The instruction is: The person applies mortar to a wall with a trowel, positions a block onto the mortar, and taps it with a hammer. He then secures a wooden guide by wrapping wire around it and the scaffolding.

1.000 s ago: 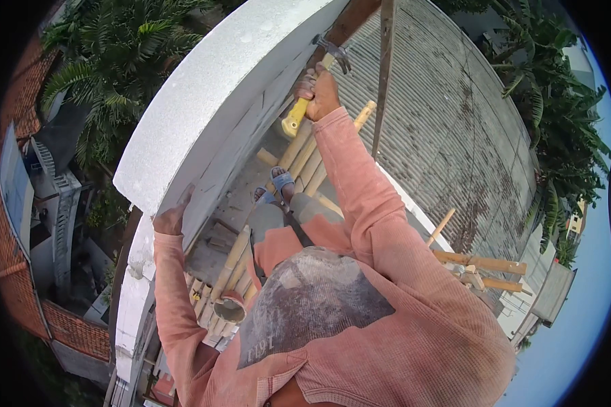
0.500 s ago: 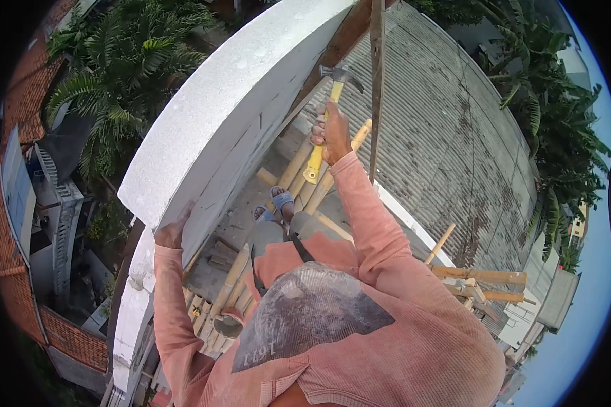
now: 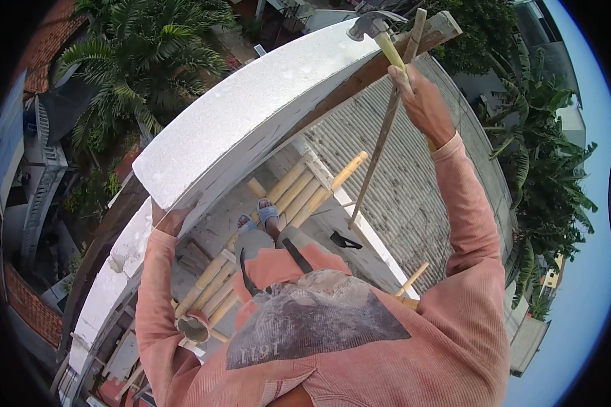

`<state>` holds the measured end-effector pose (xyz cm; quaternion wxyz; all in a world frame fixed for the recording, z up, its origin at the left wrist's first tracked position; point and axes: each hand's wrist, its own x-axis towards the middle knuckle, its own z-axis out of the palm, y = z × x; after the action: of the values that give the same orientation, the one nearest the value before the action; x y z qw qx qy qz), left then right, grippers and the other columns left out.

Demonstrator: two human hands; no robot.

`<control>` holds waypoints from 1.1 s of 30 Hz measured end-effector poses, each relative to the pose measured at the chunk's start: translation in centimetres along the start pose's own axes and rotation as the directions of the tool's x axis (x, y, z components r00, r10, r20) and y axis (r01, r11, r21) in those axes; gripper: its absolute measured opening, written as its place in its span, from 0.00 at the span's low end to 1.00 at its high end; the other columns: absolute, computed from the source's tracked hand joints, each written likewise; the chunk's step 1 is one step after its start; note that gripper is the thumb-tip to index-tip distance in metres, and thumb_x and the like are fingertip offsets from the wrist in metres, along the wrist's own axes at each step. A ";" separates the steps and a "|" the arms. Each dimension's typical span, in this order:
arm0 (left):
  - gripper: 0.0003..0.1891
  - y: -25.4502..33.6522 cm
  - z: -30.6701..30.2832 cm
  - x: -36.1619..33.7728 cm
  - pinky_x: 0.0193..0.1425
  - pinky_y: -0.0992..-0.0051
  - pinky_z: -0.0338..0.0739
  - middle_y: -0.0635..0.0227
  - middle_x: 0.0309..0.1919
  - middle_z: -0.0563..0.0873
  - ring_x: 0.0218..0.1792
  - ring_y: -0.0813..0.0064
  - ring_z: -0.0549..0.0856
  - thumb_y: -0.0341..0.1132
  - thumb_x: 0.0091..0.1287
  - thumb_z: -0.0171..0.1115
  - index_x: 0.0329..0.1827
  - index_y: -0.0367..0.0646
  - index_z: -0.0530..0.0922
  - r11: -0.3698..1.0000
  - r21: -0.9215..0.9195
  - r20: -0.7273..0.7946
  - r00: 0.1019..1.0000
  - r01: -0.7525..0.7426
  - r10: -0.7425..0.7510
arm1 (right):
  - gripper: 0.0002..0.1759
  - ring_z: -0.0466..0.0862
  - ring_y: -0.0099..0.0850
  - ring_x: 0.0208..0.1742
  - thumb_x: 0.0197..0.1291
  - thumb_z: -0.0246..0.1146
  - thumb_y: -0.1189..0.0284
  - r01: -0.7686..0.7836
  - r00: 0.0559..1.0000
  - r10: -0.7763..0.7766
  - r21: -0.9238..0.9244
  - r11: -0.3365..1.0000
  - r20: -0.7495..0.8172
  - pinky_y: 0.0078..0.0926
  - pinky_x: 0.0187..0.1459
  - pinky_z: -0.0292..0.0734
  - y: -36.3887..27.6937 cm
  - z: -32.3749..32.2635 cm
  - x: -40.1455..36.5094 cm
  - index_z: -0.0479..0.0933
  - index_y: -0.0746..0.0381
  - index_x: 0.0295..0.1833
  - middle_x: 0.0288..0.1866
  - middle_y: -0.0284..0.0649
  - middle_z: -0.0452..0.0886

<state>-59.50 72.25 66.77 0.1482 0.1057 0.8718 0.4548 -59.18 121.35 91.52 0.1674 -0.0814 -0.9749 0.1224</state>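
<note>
My right hand (image 3: 424,105) grips the yellow handle of a claw hammer (image 3: 390,51), arm stretched forward. The hammer's metal head overlaps the far end of a long white block (image 3: 251,102) on top of the wall. My left hand (image 3: 170,218) holds the near end of this block, fingers along its inner side and thumb hidden. Close by the hammer, a brown plank (image 3: 353,81) runs along the block's inner side, and a thin upright wooden pole (image 3: 380,142) crosses near my right hand.
Bamboo poles (image 3: 292,193) form a platform under my sandalled feet (image 3: 267,210). A round-mouthed pipe (image 3: 194,328) lies by my left elbow. More white blocks (image 3: 108,285) continue the wall nearer me. A corrugated roof (image 3: 414,176) spreads on the right; on the left the wall drops toward palms (image 3: 149,54).
My right hand has swung the hammer up and forward, from over the platform to the block's far end. My left hand stays at the near end, and the view has shifted.
</note>
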 end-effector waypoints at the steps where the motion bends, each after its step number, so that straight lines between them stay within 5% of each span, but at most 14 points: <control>1: 0.36 2.2 -0.5 -0.2 0.62 0.67 0.81 0.62 0.53 0.88 0.59 0.65 0.85 0.36 0.53 0.81 0.66 0.41 0.75 0.999 0.014 0.015 0.999 0.034 -0.034 | 0.28 0.79 0.57 0.31 0.78 0.51 0.48 -0.017 0.988 0.022 -0.032 0.999 0.153 0.46 0.34 0.72 0.9 0.2 0.3 0.73 0.67 0.45 0.29 0.58 0.78; 2: 0.37 3.0 -0.6 -0.2 0.63 0.66 0.80 0.62 0.56 0.86 0.59 0.65 0.85 0.35 0.53 0.81 0.67 0.41 0.73 0.999 0.030 0.007 0.999 -0.034 0.034 | 0.29 0.79 0.56 0.31 0.78 0.50 0.48 -0.027 0.951 0.046 -0.065 0.998 0.307 0.46 0.35 0.72 1.6 0.5 0.6 0.73 0.67 0.45 0.29 0.57 0.79; 5: 0.38 3.1 -0.4 0.1 0.67 0.63 0.75 0.57 0.61 0.81 0.61 0.59 0.81 0.37 0.55 0.80 0.68 0.39 0.72 0.977 -0.203 -0.065 0.997 -0.060 0.048 | 0.29 0.77 0.54 0.30 0.79 0.50 0.48 -0.181 0.959 0.155 0.090 0.979 0.239 0.44 0.36 0.73 -1.3 0.0 0.0 0.74 0.67 0.46 0.30 0.54 0.78; 9: 0.62 1.3 -0.6 1.0 0.82 0.56 0.54 0.48 0.75 0.62 0.77 0.47 0.60 0.39 0.47 0.86 0.82 0.39 0.49 0.975 -0.023 -0.105 0.970 -0.222 0.218 | 0.27 0.71 0.37 0.30 0.81 0.48 0.51 -0.014 0.918 0.009 0.010 1.000 0.396 0.33 0.34 0.71 2.1 1.8 -0.2 0.74 0.67 0.54 0.31 0.48 0.74; 12: 0.69 0.3 0.4 1.1 0.82 0.56 0.55 0.48 0.76 0.60 0.77 0.46 0.60 0.41 0.42 0.89 0.83 0.40 0.45 0.951 -0.063 -0.207 0.936 -0.303 0.285 | 0.27 0.74 0.43 0.35 0.80 0.49 0.52 0.050 0.915 -0.054 0.019 0.999 0.399 0.35 0.41 0.73 1.3 1.4 0.1 0.73 0.68 0.54 0.34 0.52 0.76; 14: 0.70 0.2 0.3 0.8 0.83 0.56 0.55 0.48 0.77 0.59 0.78 0.46 0.60 0.41 0.42 0.89 0.83 0.41 0.43 0.940 -0.084 -0.229 0.925 -0.330 0.304 | 0.26 0.76 0.46 0.38 0.80 0.49 0.52 -0.150 0.895 0.156 -0.049 0.988 0.418 0.37 0.44 0.74 -1.4 1.1 0.2 0.73 0.68 0.56 0.37 0.54 0.77; 17: 0.72 1.0 -0.1 0.4 0.83 0.57 0.55 0.47 0.78 0.57 0.79 0.46 0.59 0.40 0.41 0.88 0.84 0.43 0.41 0.937 -0.128 -0.192 0.935 -0.325 0.298 | 0.23 0.74 0.52 0.35 0.81 0.47 0.56 -0.090 0.889 0.094 -0.030 0.996 0.449 0.39 0.40 0.72 -1.9 0.7 0.5 0.74 0.67 0.53 0.37 0.58 0.77; 21: 0.74 1.7 -2.3 -0.1 0.84 0.57 0.55 0.47 0.79 0.55 0.80 0.46 0.58 0.40 0.41 0.88 0.84 0.45 0.37 0.948 -0.170 -0.043 0.963 -0.270 0.266 | 0.21 0.76 0.44 0.37 0.81 0.49 0.58 0.044 0.908 -0.047 0.016 0.999 0.417 0.35 0.43 0.73 -0.9 0.3 0.9 0.73 0.68 0.52 0.38 0.53 0.78; 24: 0.75 1.0 -4.0 -0.5 0.85 0.57 0.54 0.47 0.81 0.52 0.81 0.46 0.56 0.39 0.41 0.88 0.85 0.47 0.35 0.954 -0.063 0.041 0.955 -0.292 0.294 | 0.24 0.73 0.37 0.39 0.80 0.49 0.55 -0.120 0.873 0.116 -0.021 0.992 0.474 0.34 0.48 0.73 -1.1 -0.1 1.3 0.74 0.68 0.54 0.38 0.48 0.77; 26: 0.75 0.4 -4.7 -1.1 0.86 0.58 0.53 0.46 0.82 0.49 0.82 0.46 0.54 0.38 0.43 0.86 0.85 0.49 0.33 0.949 0.023 0.092 0.946 -0.314 0.310 | 0.23 0.71 0.34 0.36 0.81 0.49 0.56 -0.088 0.869 0.094 -0.035 0.996 0.487 0.33 0.44 0.71 -1.3 -0.2 1.3 0.74 0.68 0.54 0.35 0.46 0.75; 33: 0.70 1.3 -2.4 -2.4 0.87 0.58 0.51 0.49 0.83 0.48 0.82 0.44 0.53 0.43 0.50 0.83 0.85 0.49 0.33 0.972 -0.032 -0.040 0.972 -0.234 0.233 | 0.23 0.65 0.36 0.34 0.80 0.50 0.54 -0.068 0.879 0.100 -0.085 0.994 0.465 0.31 0.40 0.68 -2.5 -0.2 1.4 0.72 0.67 0.51 0.32 0.47 0.69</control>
<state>-58.01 70.34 69.56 0.0797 0.1966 0.8473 0.4869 -60.70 119.24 92.81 -0.0813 -0.0971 -0.9854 0.1135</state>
